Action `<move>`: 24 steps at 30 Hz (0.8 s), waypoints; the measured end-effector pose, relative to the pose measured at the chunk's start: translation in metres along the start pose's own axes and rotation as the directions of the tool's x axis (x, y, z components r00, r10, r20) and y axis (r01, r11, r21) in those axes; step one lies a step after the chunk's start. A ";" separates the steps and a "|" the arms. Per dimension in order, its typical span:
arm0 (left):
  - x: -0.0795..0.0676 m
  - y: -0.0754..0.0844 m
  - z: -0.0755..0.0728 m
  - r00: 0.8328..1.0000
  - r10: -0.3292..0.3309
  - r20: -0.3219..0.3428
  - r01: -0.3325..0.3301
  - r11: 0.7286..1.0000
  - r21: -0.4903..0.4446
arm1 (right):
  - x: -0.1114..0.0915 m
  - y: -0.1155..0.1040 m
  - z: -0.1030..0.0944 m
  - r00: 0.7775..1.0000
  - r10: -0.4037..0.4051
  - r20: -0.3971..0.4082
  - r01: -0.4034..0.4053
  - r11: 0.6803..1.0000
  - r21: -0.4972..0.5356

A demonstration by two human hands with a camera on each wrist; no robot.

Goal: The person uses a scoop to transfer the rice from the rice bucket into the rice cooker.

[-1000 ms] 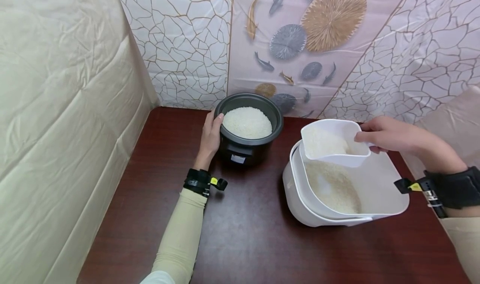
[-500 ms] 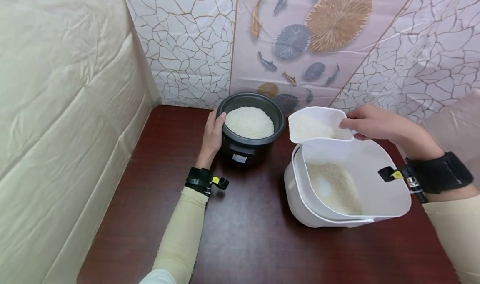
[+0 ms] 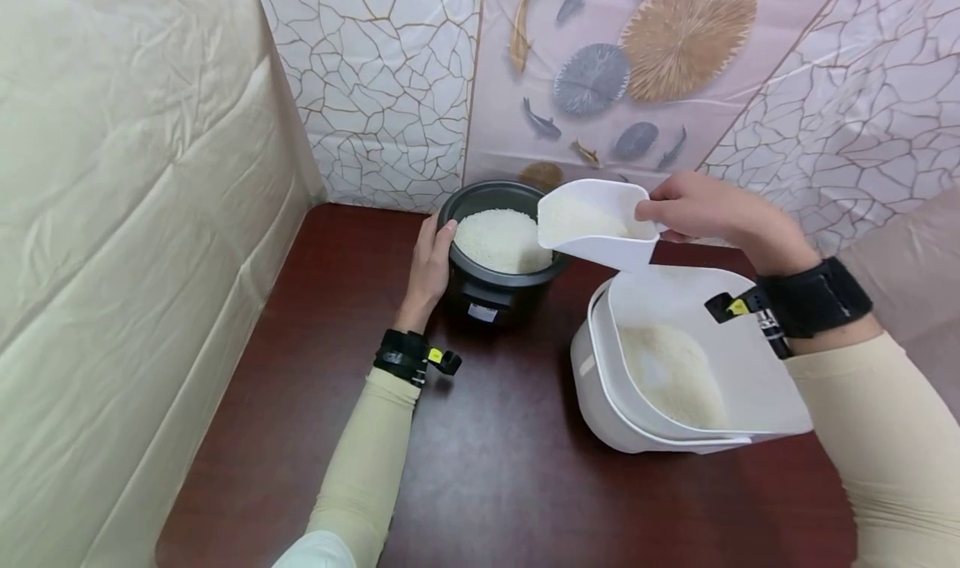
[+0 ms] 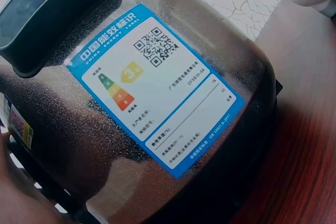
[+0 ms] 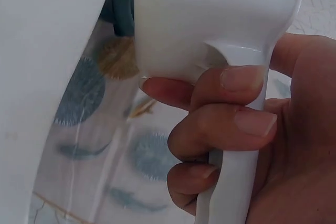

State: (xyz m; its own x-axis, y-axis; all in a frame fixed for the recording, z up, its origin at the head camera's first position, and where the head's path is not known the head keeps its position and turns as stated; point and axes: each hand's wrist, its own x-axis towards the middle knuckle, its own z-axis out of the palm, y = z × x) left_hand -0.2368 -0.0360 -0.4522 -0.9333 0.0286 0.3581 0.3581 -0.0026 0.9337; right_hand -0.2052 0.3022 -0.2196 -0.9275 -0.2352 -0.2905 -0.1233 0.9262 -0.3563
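Observation:
A black rice cooker [image 3: 495, 293] stands against the back wall with white rice [image 3: 495, 239] heaped in its pot. My left hand [image 3: 430, 266] grips its left side, thumb up at the rim; the left wrist view shows the cooker's body with a blue and white energy label [image 4: 157, 93]. With fingers curled round the handle [image 5: 231, 187], my right hand [image 3: 697, 208] holds a white scoop [image 3: 607, 251] of rice. The scoop's mouth overlaps the right part of the cooker's rim in the head view and is nearly level. Rice also lies in a white bin [image 3: 600, 397] below and right.
The bin's open top shows a layer of rice [image 3: 671, 376] on its floor. Everything stands on a dark red-brown table [image 3: 487, 468]. A patterned cloth wall [image 3: 390, 77] closes the back, and a cream padded wall [image 3: 150, 260] runs along the left.
My right hand has carried the scoop of rice from over the bin leftward and back to the cooker's right rim. The left hand has kept its place on the cooker.

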 end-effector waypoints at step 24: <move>-0.009 0.040 -0.007 1.000 -0.022 0.015 0.021 0.999 0.024 | 0.068 -0.051 0.023 0.992 -0.125 0.023 0.127 0.977 -0.168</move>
State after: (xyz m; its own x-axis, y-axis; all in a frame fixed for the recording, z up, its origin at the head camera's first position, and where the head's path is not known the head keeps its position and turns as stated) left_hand -0.2144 -0.0430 -0.4184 -0.9402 0.0438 0.3377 0.3388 0.0221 0.9406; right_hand -0.2541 0.2321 -0.2414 -0.8964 -0.3559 -0.2641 -0.2979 0.9251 -0.2357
